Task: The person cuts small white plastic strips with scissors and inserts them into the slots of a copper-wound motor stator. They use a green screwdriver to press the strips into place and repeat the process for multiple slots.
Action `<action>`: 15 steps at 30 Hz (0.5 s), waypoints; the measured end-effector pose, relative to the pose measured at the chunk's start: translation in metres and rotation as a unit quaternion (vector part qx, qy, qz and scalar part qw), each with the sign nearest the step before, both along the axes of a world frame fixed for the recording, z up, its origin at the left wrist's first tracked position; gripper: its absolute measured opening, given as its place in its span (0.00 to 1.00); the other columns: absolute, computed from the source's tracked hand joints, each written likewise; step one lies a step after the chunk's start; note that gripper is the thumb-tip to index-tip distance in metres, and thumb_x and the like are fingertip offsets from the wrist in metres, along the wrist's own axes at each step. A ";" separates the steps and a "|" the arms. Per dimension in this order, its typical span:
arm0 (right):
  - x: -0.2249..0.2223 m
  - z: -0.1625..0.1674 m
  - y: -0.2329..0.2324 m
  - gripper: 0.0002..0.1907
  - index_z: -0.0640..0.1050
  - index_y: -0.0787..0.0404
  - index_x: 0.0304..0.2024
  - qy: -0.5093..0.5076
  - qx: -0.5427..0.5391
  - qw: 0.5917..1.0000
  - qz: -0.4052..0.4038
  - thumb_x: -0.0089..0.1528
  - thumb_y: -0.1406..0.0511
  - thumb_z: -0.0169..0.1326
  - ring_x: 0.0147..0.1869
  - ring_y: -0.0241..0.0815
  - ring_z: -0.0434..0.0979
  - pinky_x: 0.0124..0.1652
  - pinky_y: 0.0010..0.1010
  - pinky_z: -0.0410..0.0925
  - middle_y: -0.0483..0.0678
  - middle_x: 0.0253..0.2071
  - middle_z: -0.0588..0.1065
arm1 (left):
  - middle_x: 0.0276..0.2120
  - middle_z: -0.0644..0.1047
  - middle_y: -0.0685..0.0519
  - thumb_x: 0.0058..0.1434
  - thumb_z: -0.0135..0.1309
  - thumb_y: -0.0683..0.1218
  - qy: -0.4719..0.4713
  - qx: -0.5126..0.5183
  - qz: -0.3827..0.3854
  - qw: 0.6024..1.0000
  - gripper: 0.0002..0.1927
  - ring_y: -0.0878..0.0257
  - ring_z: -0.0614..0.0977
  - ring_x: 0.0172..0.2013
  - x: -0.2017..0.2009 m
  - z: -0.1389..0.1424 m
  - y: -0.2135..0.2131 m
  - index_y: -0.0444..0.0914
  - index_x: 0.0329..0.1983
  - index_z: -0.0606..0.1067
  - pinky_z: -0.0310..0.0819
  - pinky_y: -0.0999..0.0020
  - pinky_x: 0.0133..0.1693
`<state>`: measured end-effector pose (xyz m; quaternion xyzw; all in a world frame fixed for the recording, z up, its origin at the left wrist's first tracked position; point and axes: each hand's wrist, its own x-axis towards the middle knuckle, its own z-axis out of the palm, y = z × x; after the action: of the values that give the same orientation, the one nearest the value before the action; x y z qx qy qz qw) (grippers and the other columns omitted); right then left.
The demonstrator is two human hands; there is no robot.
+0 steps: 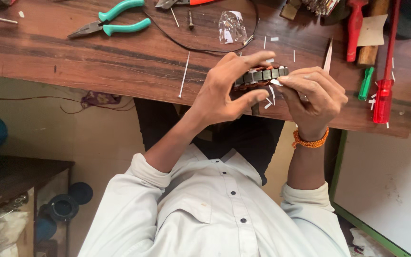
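Soft, even daylight falls on the wooden bench (120, 57), brightest on the pale wall right of the right hand (312, 97). Faint shadows lie under the left hand (224, 90). Fingers slightly blurred; lower-left corner dim; no strong glare

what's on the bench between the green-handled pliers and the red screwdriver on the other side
In the head view, between the pliers and red screwdriver: a black wire, a clear plastic scrap and both hands holding a motor core.

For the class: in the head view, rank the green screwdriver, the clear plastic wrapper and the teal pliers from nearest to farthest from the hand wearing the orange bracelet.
1. Green screwdriver, on the bench just beside that hand.
2. Plastic wrapper, farther up the bench, beyond the other hand.
3. Teal pliers, far across the bench.
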<state>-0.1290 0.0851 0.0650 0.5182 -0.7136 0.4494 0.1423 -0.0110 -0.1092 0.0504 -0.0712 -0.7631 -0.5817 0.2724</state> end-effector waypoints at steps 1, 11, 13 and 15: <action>-0.001 0.000 0.001 0.12 0.82 0.67 0.42 0.001 0.001 1.000 0.000 0.60 0.76 0.73 0.41 0.46 0.83 0.39 0.30 0.73 0.51 0.36 0.80 | 0.51 0.81 0.53 0.66 0.64 0.47 -0.019 -0.003 0.011 1.000 0.28 0.60 0.78 0.45 -0.001 0.001 0.002 0.41 0.67 0.70 0.74 0.65 0.53; -0.020 0.017 0.004 0.12 0.81 0.69 0.39 0.006 0.045 0.997 0.069 0.55 0.79 0.68 0.41 0.49 0.84 0.39 0.31 0.75 0.54 0.35 0.80 | 0.35 0.79 0.51 0.65 0.63 0.50 -0.181 -0.055 0.057 0.980 0.22 0.58 0.76 0.38 -0.009 0.017 0.017 0.42 0.62 0.77 0.73 0.65 0.42; -0.025 0.017 0.003 0.12 0.81 0.69 0.37 0.009 0.040 0.995 0.088 0.53 0.79 0.68 0.40 0.49 0.83 0.38 0.32 0.74 0.54 0.33 0.80 | 0.35 0.78 0.51 0.66 0.62 0.48 -0.179 -0.073 0.054 0.980 0.21 0.57 0.76 0.39 -0.008 0.018 0.019 0.42 0.62 0.76 0.73 0.64 0.43; -0.029 0.017 0.003 0.12 0.82 0.67 0.40 0.003 0.025 0.994 0.106 0.57 0.78 0.70 0.42 0.46 0.83 0.39 0.30 0.74 0.52 0.35 0.80 | 0.38 0.78 0.52 0.67 0.61 0.47 -0.156 -0.092 0.055 0.982 0.20 0.57 0.78 0.42 -0.009 0.019 0.022 0.42 0.62 0.75 0.75 0.63 0.45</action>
<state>-0.1575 0.0881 0.0822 0.5957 -0.6654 0.4422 0.0827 -0.0196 -0.0874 0.0694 0.0378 -0.8492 -0.4973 0.1733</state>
